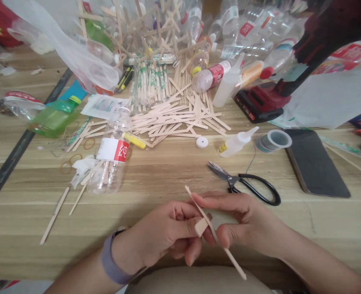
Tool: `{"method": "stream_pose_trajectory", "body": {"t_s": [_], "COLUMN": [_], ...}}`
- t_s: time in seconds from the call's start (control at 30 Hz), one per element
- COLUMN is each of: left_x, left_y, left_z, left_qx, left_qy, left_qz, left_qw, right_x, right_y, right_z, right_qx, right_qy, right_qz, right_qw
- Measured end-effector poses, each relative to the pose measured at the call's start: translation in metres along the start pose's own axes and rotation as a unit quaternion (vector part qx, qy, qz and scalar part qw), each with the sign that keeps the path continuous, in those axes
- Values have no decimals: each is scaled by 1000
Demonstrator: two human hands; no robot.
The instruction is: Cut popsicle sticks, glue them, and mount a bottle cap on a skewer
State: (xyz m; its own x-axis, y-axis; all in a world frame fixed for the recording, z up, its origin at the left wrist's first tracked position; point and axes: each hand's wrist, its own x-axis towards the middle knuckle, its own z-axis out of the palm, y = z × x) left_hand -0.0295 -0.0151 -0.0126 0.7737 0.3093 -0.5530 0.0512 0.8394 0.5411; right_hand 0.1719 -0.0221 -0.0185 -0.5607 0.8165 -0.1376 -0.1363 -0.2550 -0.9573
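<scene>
Near the table's front edge, my left hand [171, 224] is closed on a short wooden stick piece [201, 227], its thumb pressed against it. A longer, thin wooden stick [235, 263] crosses this piece at a slant, touching it. My right hand [247, 216] has its index finger and thumb against the longer stick. Whether the two pieces are joined cannot be made out. Just beyond my right hand lie black-handled scissors [258, 185] with blades apart. Further off is a loose heap of flat wooden sticks [168, 118].
A clear bottle [111, 151] stands at left, with a green bottle [54, 116] behind it. Towards the right are a glue bottle [237, 143], a thread spool [273, 141], a phone [316, 163] and a red-black power tool [262, 100]. A stick framework [156, 28] rises at the back.
</scene>
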Motion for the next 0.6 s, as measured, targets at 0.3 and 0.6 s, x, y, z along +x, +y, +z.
{"method": "stream_pose_trajectory", "body": {"t_s": [0.3, 0.6], "left_x": [0, 0], "left_y": [0, 0], "left_z": [0, 0], "left_qx": [7, -2], "left_qy": [9, 5], "left_qz": [-2, 6], "left_qw": [1000, 1000], "right_x": [-1, -2], "right_y": [3, 5], "right_z": [1, 2], "right_qx": [27, 24], "right_qy": [-6, -3], "right_qz": [48, 49], "right_qw": [998, 998]}}
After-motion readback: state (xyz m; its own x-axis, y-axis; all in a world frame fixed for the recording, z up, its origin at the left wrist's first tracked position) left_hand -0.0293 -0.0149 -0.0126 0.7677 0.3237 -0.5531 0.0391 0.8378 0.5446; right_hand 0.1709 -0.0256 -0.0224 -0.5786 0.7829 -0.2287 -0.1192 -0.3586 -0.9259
